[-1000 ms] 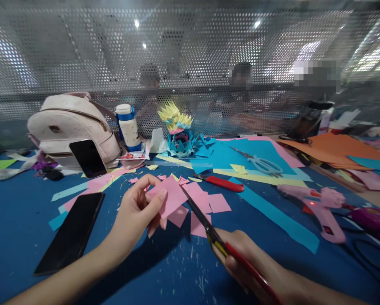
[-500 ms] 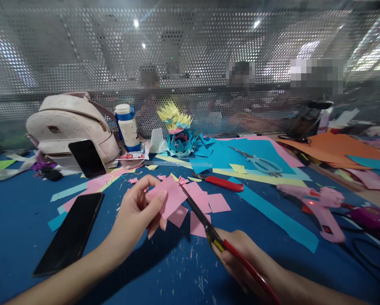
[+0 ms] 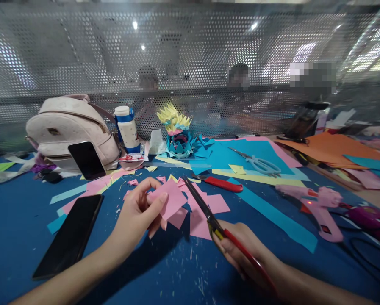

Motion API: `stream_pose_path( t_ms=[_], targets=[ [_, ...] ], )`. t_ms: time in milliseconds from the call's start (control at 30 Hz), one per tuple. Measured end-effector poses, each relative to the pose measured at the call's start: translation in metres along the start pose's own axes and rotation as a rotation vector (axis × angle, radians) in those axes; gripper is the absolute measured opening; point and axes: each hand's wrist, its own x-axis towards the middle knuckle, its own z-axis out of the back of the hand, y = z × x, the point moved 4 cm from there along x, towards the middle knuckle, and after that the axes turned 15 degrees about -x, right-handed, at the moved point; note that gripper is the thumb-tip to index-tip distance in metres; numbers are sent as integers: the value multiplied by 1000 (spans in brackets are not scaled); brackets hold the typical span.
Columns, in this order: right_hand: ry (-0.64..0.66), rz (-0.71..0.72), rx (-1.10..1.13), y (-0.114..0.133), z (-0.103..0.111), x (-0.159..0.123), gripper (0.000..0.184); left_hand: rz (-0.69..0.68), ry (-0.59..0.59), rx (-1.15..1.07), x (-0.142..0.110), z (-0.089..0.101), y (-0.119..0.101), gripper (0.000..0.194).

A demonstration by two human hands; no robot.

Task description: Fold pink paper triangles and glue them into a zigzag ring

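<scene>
My left hand (image 3: pixel 142 207) pinches a square of pink paper (image 3: pixel 172 200) between thumb and fingers above the table. In my right hand (image 3: pixel 240 243) are scissors (image 3: pixel 202 203) with dark blades and red handles, the tips pointing up and left. The blades lie just right of the held square, apart from it as far as I can see. Beneath them several loose pink paper squares (image 3: pixel 219 203) lie on the blue table (image 3: pixel 139 279). A red-handled tool (image 3: pixel 223 184) rests just beyond the squares.
Left stand a phone (image 3: pixel 70 233), a pale backpack (image 3: pixel 70 123) with another phone (image 3: pixel 87 160) leaning on it, and a bottle (image 3: pixel 126 129). A blue-and-yellow folded paper piece (image 3: pixel 178 137) stands behind. Right are light-blue scissors (image 3: pixel 262 165), a blue strip (image 3: pixel 275 216) and a pink glue gun (image 3: pixel 320 209) with its cord.
The scissors have shifted slightly right, away from the edge of the pink square. My left hand keeps the paper in nearly the same place.
</scene>
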Motion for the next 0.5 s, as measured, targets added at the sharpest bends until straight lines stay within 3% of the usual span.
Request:
stream_pose_path(
  t_ms=[133,233,367,433,500],
  targets=[
    [-111,-8,-199,12,22,10,53,48,68,8,-2,-5,16,31],
    [-337,-29,-656,26,59,16,47,118,147,61,-9,-11,34,28],
    [-591,-189,-1174,34,113,20,34,50,250,182,-17,-15,48,17],
    [-638,-209,-1226,31,133,26,45,-14,272,256,-20,-14,51,12],
    [-647,-143,-1157,24,148,37,55,-73,295,333,-22,-13,52,10]
  ],
)
